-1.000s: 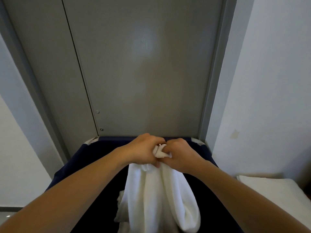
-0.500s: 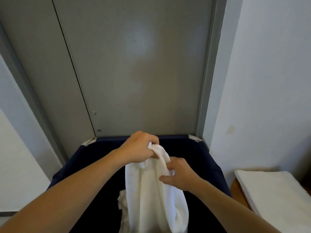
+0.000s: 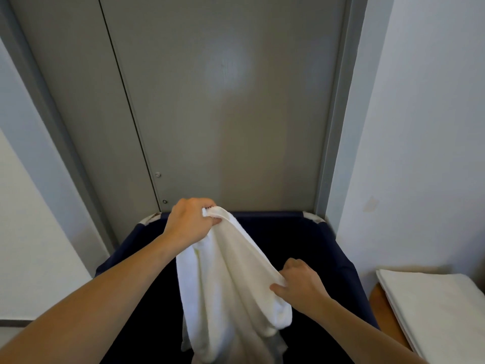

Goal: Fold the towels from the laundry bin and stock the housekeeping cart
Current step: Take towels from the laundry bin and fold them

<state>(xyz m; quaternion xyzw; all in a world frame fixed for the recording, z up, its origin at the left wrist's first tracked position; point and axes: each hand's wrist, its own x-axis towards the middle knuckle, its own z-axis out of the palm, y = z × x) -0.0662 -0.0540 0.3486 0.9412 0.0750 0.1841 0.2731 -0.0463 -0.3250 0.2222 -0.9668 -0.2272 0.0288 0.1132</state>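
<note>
Left hand (image 3: 190,223) pinches top corner of white towel (image 3: 231,285), held high over dark laundry bin (image 3: 338,248). Right hand (image 3: 299,283) grips same edge lower, nearer body. Hands apart, edge stretched diagonally between them. Towel hangs long axis downward, bunched, soft folds, tail probably still inside bin. Folded towels (image 3: 433,308) lie right of right hand.
</note>
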